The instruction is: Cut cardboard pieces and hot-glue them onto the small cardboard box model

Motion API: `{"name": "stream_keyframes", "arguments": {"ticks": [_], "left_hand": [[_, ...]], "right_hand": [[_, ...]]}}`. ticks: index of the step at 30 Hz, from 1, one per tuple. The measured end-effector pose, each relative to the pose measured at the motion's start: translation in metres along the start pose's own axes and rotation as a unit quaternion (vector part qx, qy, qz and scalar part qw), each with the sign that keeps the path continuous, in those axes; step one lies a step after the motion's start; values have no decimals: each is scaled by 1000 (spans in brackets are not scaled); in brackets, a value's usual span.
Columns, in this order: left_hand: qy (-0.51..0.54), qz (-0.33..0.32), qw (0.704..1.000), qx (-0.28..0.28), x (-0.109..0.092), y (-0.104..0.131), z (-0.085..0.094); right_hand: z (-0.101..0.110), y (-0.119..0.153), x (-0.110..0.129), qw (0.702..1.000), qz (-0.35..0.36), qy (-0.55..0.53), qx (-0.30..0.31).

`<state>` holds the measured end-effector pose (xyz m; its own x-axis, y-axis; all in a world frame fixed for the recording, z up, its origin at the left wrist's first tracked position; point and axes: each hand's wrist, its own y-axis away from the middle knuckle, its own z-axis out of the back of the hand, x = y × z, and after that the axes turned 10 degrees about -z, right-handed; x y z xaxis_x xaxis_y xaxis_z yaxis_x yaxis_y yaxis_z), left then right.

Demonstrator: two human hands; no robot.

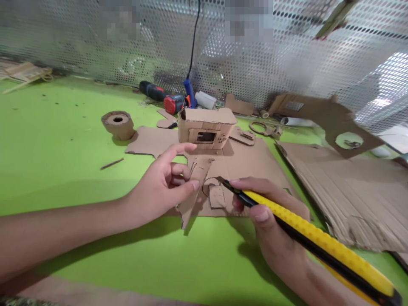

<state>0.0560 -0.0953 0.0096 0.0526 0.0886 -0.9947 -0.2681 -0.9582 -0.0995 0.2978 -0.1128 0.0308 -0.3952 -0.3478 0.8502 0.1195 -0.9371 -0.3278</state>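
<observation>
A yellow and black utility knife [306, 229] is gripped in my right hand [277, 225], its blade tip just above a drawn curve on the cardboard sheet [251, 165]. My left hand [159, 182] has its index finger stretched forward and its thumb at a narrow pointed cardboard strip [194, 187]; the other fingers are curled beside the strip, partly hidden. A small square cardboard piece [217, 196] lies between the hands. Behind them a cardboard box [205, 127] with a rectangular opening stands on the sheet.
The green table [63, 148] carries a cardboard roll [117, 124] at left, a drill [165, 97] and blue glue gun [190, 93] behind, large corrugated cardboard [350, 191] at right. A perforated metal screen [159, 42] rises behind.
</observation>
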Motion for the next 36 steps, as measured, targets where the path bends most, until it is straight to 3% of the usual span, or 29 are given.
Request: {"name": "stream_keyframes", "arguments": {"ticks": [6,13,16,22,31,36], "left_hand": [[-7,-54,998,-12,-7,-7,-4],[-41,-96,994,9,-8,-6,-5],[-23,-73,997,22,-7,-5,-5],[56,-32,997,43,-8,-6,-8],[-48,-24,997,56,-7,-2,-3],[-88,-36,992,79,-5,0,-3]], "right_hand": [[-3,4,8,1000,0,22,-2],[-6,5,9,997,68,41,20],[-9,5,7,995,94,31,22],[-11,6,3,995,83,40,30],[-10,3,5,989,125,62,42],[-12,3,8,991,110,59,50]]}}
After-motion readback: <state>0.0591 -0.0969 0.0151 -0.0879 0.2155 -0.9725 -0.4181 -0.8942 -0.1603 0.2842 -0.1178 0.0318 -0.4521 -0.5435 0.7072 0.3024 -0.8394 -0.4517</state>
